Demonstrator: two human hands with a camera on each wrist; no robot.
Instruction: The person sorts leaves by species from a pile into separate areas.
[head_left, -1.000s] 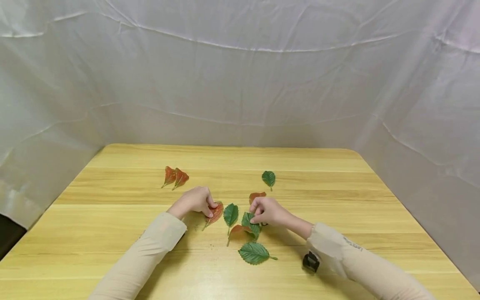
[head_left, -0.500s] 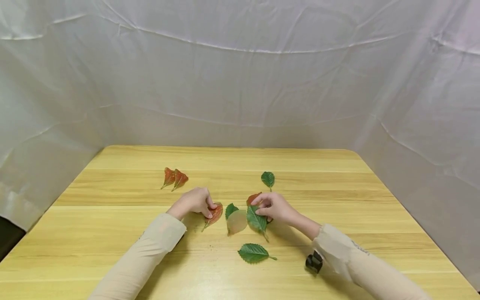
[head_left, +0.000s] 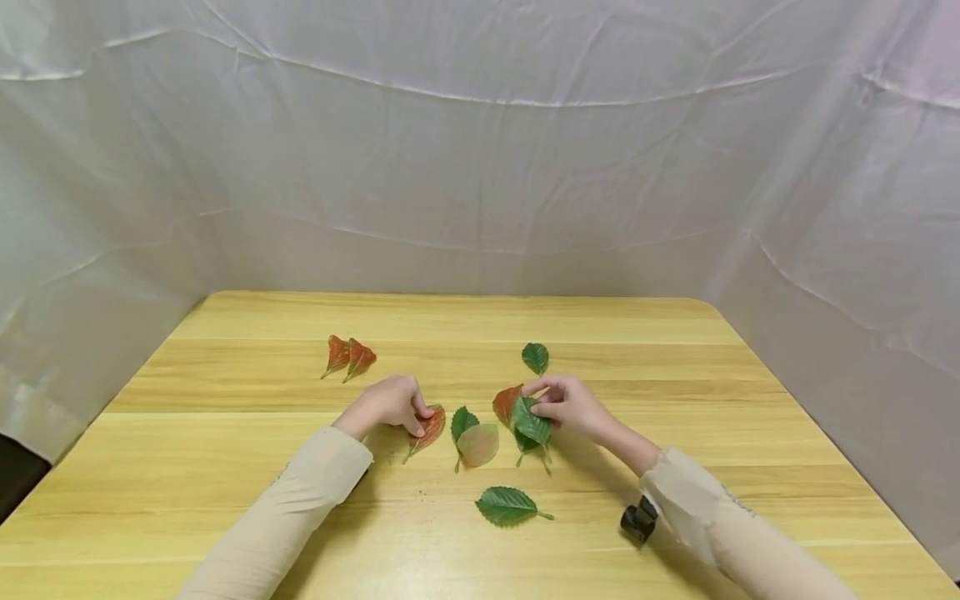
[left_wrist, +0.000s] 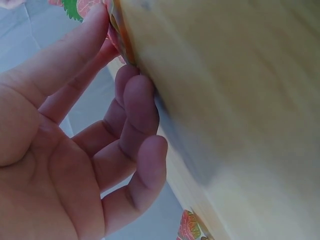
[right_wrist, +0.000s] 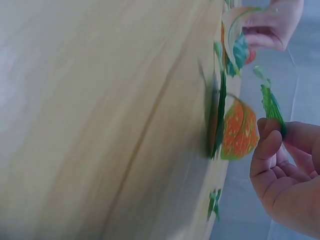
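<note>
My left hand (head_left: 386, 402) pinches a red leaf (head_left: 431, 427) lying on the table, thumb and forefinger on its upper edge. In the left wrist view, the other fingers (left_wrist: 142, 107) curl loosely by the table. My right hand (head_left: 576, 408) pinches a green leaf (head_left: 531, 422) by its edge, and the right wrist view shows this green leaf (right_wrist: 271, 102) raised off the table. Behind it lie another red leaf (head_left: 506, 403) and a second green leaf, partly hidden. Between the hands, a pale orange-green leaf (head_left: 480, 446) overlaps a small green leaf (head_left: 462, 418).
A single green leaf (head_left: 507, 506) lies nearer the front of the wooden table (head_left: 187, 467). Two red leaves (head_left: 362, 360) overlap at the back left. Another green leaf (head_left: 535, 357) lies behind my right hand. A pale sheet (head_left: 480, 183) hangs around the table.
My right hand has moved right with the green leaf, away from the middle leaves. The pale leaf has turned over and come down against the small green leaf. The left hand stays put.
</note>
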